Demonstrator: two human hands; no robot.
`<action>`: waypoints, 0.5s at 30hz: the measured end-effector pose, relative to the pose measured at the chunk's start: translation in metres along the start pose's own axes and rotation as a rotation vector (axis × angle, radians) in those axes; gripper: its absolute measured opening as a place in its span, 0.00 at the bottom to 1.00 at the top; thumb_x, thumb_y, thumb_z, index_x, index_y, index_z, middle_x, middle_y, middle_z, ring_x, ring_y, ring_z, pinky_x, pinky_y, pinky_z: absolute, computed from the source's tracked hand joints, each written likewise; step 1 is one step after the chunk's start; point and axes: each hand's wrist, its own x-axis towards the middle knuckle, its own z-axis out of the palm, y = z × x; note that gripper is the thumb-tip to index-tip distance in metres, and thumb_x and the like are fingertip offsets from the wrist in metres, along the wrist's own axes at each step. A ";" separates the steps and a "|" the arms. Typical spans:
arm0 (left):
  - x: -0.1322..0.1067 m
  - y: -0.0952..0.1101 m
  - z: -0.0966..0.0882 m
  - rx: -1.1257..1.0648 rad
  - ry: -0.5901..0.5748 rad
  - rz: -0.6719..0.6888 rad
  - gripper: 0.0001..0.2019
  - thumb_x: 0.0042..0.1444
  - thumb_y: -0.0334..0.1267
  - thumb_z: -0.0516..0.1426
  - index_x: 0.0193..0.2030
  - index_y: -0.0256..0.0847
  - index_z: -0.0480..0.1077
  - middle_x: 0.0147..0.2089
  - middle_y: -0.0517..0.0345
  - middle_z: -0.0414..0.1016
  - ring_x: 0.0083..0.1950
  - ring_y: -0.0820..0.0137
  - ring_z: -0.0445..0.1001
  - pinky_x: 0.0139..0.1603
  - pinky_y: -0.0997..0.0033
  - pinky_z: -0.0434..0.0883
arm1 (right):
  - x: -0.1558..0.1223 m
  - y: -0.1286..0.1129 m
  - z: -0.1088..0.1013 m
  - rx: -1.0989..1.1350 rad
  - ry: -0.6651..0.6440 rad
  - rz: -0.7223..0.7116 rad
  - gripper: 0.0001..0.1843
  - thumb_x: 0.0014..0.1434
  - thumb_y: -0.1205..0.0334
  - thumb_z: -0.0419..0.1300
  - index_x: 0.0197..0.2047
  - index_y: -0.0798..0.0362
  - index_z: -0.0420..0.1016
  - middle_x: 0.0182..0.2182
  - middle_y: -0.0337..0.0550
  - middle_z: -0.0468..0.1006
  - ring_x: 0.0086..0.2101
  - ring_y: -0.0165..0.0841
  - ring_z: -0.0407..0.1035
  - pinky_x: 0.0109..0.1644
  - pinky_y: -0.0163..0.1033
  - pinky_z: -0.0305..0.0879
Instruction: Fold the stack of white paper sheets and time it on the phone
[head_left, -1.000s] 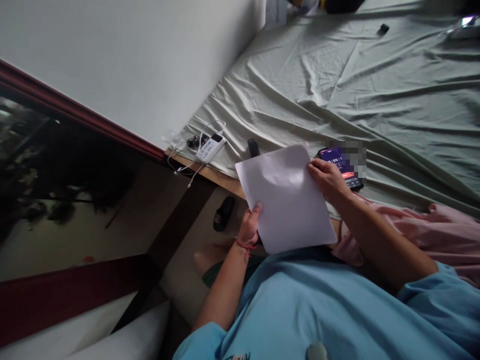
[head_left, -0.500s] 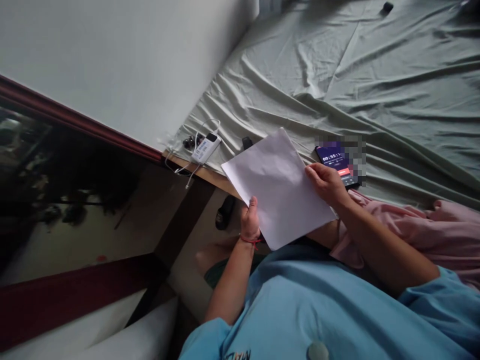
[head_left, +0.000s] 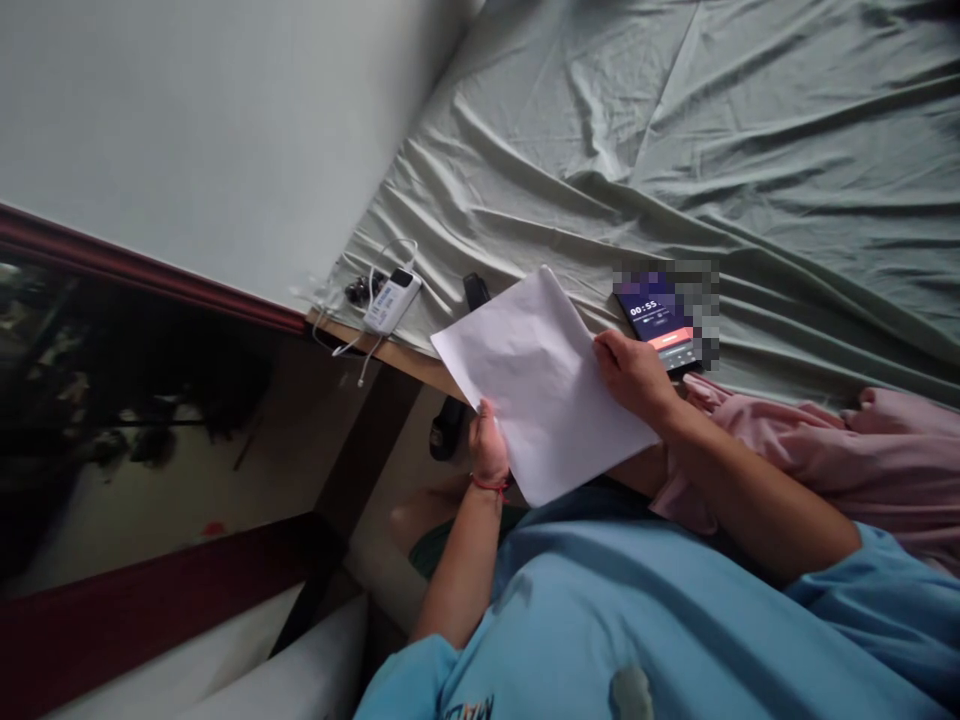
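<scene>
Currently both hands grip one white paper sheet [head_left: 541, 385], held up over the lap at the edge of the bed [head_left: 750, 150]. Left hand [head_left: 487, 448] pinches the sheet's near-left edge, thumb on top, fingers hidden beneath. Right hand [head_left: 631, 372] is clamped on the sheet's right edge, fingers curled under.

Judgement: hold is at two opposite edges, so the sheet stays flat; a light pinch and level hands should keep it from buckling or creasing.

Just right of the sheet, a phone [head_left: 656, 320] lies on the bed, screen lit. Left of the sheet, a white power bank [head_left: 391, 300] with cable sits near the bed corner. A small dark object [head_left: 474, 291] lies just beyond the sheet's far edge; cannot tell what it is.
</scene>
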 end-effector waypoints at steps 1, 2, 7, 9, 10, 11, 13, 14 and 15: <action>0.000 0.000 -0.001 0.027 0.006 -0.006 0.23 0.57 0.57 0.62 0.39 0.35 0.79 0.42 0.49 0.81 0.46 0.63 0.77 0.48 0.68 0.73 | 0.000 0.000 0.000 -0.002 -0.004 -0.001 0.15 0.67 0.56 0.50 0.41 0.51 0.77 0.31 0.48 0.80 0.32 0.38 0.71 0.37 0.39 0.58; 0.000 0.001 -0.001 0.048 0.009 -0.011 0.22 0.59 0.56 0.61 0.38 0.35 0.79 0.41 0.50 0.81 0.45 0.64 0.77 0.47 0.68 0.72 | 0.000 0.000 0.000 -0.001 -0.007 0.000 0.15 0.67 0.57 0.50 0.41 0.51 0.77 0.31 0.48 0.80 0.32 0.38 0.71 0.37 0.39 0.58; -0.004 0.006 0.002 0.039 -0.013 0.006 0.21 0.59 0.55 0.61 0.37 0.34 0.79 0.38 0.50 0.80 0.42 0.65 0.77 0.44 0.68 0.72 | 0.000 0.002 0.001 0.028 -0.020 0.000 0.15 0.67 0.57 0.51 0.41 0.52 0.77 0.32 0.49 0.81 0.33 0.40 0.72 0.37 0.39 0.59; -0.003 0.004 0.002 0.012 -0.036 0.014 0.23 0.57 0.57 0.61 0.38 0.35 0.79 0.39 0.50 0.80 0.42 0.65 0.77 0.45 0.68 0.72 | 0.000 0.003 0.001 0.036 -0.025 0.001 0.14 0.66 0.57 0.51 0.41 0.51 0.77 0.32 0.49 0.80 0.33 0.40 0.73 0.37 0.39 0.60; -0.003 0.001 0.001 0.006 -0.044 0.016 0.24 0.57 0.58 0.62 0.38 0.35 0.79 0.40 0.50 0.80 0.43 0.64 0.77 0.45 0.68 0.72 | 0.000 0.003 0.001 0.038 -0.027 0.004 0.14 0.66 0.57 0.51 0.41 0.51 0.77 0.32 0.48 0.80 0.33 0.39 0.73 0.37 0.39 0.60; -0.001 -0.001 0.000 0.006 -0.041 0.018 0.25 0.56 0.59 0.62 0.38 0.35 0.79 0.40 0.50 0.80 0.43 0.64 0.77 0.45 0.68 0.72 | 0.001 0.003 0.002 0.038 -0.032 0.006 0.14 0.66 0.57 0.51 0.41 0.51 0.77 0.32 0.48 0.80 0.33 0.39 0.73 0.38 0.39 0.60; 0.001 -0.006 -0.002 0.013 -0.022 0.023 0.26 0.55 0.61 0.62 0.38 0.35 0.79 0.40 0.50 0.80 0.43 0.64 0.77 0.45 0.68 0.72 | 0.001 0.003 0.002 0.038 -0.040 0.015 0.14 0.66 0.57 0.51 0.41 0.52 0.77 0.32 0.48 0.80 0.33 0.39 0.72 0.38 0.39 0.60; 0.001 -0.008 -0.003 0.015 -0.019 0.027 0.26 0.54 0.62 0.62 0.38 0.35 0.79 0.39 0.50 0.80 0.42 0.64 0.77 0.44 0.68 0.72 | 0.001 0.003 0.002 0.039 -0.043 0.020 0.14 0.66 0.58 0.51 0.41 0.52 0.77 0.32 0.48 0.80 0.33 0.39 0.72 0.38 0.39 0.59; 0.002 -0.008 -0.003 0.014 -0.021 0.029 0.27 0.54 0.62 0.62 0.37 0.35 0.79 0.39 0.49 0.80 0.42 0.64 0.77 0.44 0.68 0.72 | 0.001 0.003 0.002 0.039 -0.044 0.024 0.14 0.66 0.58 0.51 0.41 0.52 0.77 0.32 0.49 0.80 0.33 0.39 0.72 0.38 0.39 0.59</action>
